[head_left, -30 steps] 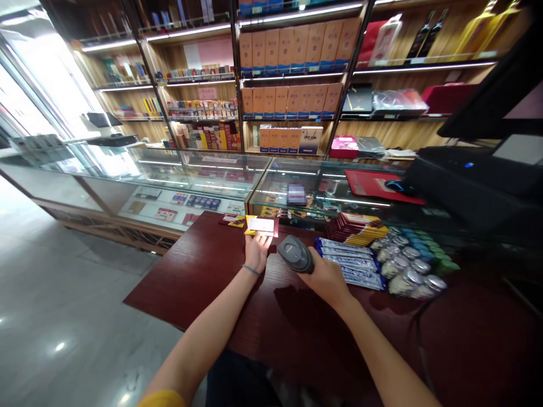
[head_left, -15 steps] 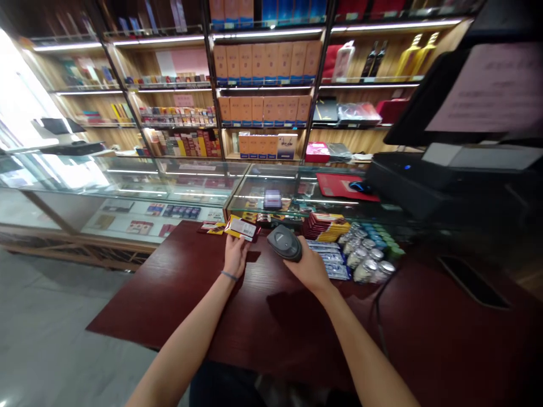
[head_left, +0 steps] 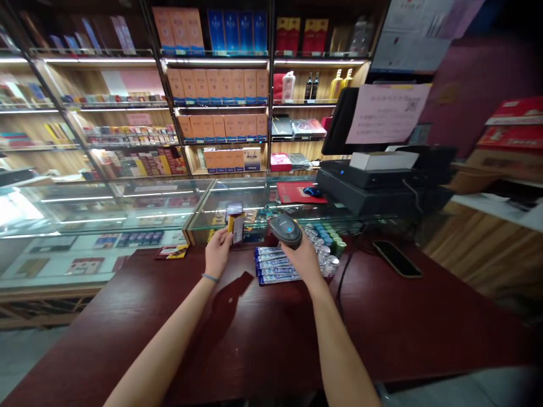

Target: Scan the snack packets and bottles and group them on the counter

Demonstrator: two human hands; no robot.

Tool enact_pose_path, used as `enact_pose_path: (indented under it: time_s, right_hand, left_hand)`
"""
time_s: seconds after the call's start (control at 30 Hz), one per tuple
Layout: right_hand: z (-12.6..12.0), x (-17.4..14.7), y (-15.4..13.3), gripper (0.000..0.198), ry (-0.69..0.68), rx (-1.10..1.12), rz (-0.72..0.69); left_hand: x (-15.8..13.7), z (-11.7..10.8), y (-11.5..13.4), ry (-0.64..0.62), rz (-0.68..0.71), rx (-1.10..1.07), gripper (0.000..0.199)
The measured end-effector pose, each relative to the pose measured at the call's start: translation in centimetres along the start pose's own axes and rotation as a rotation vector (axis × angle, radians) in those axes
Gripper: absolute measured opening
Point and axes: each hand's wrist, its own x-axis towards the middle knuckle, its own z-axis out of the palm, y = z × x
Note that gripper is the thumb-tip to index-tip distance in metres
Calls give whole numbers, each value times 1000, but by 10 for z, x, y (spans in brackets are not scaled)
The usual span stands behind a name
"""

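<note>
Left hand [head_left: 218, 254] is clamping one end of a yellow-and-brown packet [head_left: 238, 228], holding it up near the desk's far edge. Right hand [head_left: 304, 259] is gripping a black scanner [head_left: 286, 230], just right of the packet, blue light showing. Dark red desk [head_left: 254, 345] is carrying similar packaging [head_left: 172, 252] at left, blue-white sachets [head_left: 274, 267] on the scanner's near side, silver-lidded jars [head_left: 330, 265] beside them, a phone [head_left: 397, 259] at right. Beyond, a glass case [head_left: 123, 212] is holding small boxes [head_left: 139, 238]; far-wall shelves [head_left: 216, 106] are holding orange-brown cartons [head_left: 218, 85] and bottles [head_left: 311, 87].

Dark scanner [head_left: 286, 229] near raised packet [head_left: 237, 229]
</note>
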Motion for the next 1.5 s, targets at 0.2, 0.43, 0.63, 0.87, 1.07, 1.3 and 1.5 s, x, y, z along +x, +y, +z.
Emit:
enact_pose_path:
  time_s: [0.2, 0.43, 0.63, 0.87, 1.07, 1.3, 1.5]
  right_hand:
    - [-30, 9, 11, 39, 101, 30, 109]
    - [-65, 6, 34, 51, 174, -97, 146]
    - [-98, 1, 52, 49, 165, -151, 175]
    - [-108, -3, 69, 46, 211, -135, 152]
    - [-105, -5, 67, 39, 228, -135, 112]
    - [-89, -6, 52, 49, 172, -147, 88]
    - [-49, -3, 33, 49, 150, -163, 18]
  left_hand:
    - [11, 56, 42, -223, 320, 724, 30]
    - [15, 115, 60, -531, 623, 1060, 37]
    - [14, 149, 61, -594, 591, 1141, 36]
    - [12, 158, 51, -637, 577, 1037, 40]
    - [11, 158, 41, -585, 637, 975, 39]
    - [7, 122, 34, -431, 620, 918, 46]
    - [2, 49, 17, -255, 560, 921, 44]
